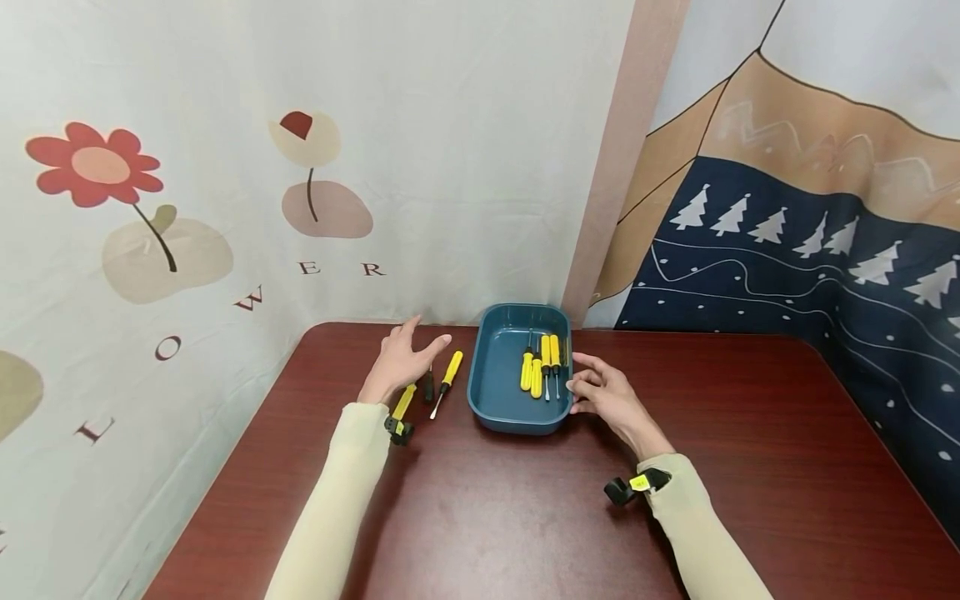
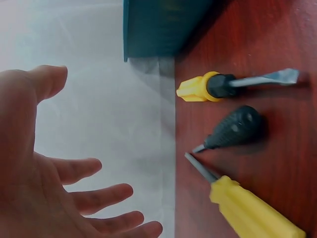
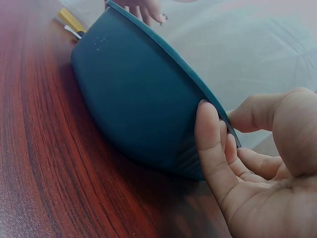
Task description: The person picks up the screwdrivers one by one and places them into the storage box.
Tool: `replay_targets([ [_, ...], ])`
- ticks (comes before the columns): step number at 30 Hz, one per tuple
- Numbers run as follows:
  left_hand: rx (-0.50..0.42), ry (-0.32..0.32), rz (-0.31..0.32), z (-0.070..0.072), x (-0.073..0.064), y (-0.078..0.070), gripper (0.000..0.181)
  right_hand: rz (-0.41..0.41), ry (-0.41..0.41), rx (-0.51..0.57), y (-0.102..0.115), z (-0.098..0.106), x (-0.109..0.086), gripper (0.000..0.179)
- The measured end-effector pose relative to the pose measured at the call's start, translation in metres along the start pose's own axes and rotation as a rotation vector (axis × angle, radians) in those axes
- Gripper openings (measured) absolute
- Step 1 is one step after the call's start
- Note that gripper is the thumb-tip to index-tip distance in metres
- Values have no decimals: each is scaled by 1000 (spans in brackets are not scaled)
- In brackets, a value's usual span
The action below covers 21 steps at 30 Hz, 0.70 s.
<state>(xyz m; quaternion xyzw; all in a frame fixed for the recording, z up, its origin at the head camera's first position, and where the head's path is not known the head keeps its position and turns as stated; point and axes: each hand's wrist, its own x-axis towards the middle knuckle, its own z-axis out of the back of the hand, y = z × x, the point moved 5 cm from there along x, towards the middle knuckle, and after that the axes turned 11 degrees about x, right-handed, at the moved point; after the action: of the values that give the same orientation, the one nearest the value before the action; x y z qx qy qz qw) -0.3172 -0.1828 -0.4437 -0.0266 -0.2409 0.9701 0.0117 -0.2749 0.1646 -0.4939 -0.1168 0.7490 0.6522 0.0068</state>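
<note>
My left hand hovers over the back left of the table, fingers spread and holding nothing. Below and beside it lie a yellow-and-black screwdriver, a black-handled screwdriver and a yellow-handled screwdriver. To their right stands a blue plastic tray. My right hand holds the tray's right rim, its fingers bent against the edge and outer wall in the right wrist view. Inside, toward the right side, lie several yellow-handled screwdrivers, some pointing toward me and others away.
The dark red wooden table meets a pale printed curtain along its back edge. A navy and tan curtain hangs at the right. Each wrist wears a small black camera.
</note>
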Motion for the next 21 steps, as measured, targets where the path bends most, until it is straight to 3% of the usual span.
replay_targets([
  [8, -14, -4, 42, -4, -10, 14, 91, -4, -3, -1, -1, 1, 0, 59],
  [21, 66, 13, 63, -13, -22, 29, 79, 7, 5, 6, -2, 1, 1, 59],
])
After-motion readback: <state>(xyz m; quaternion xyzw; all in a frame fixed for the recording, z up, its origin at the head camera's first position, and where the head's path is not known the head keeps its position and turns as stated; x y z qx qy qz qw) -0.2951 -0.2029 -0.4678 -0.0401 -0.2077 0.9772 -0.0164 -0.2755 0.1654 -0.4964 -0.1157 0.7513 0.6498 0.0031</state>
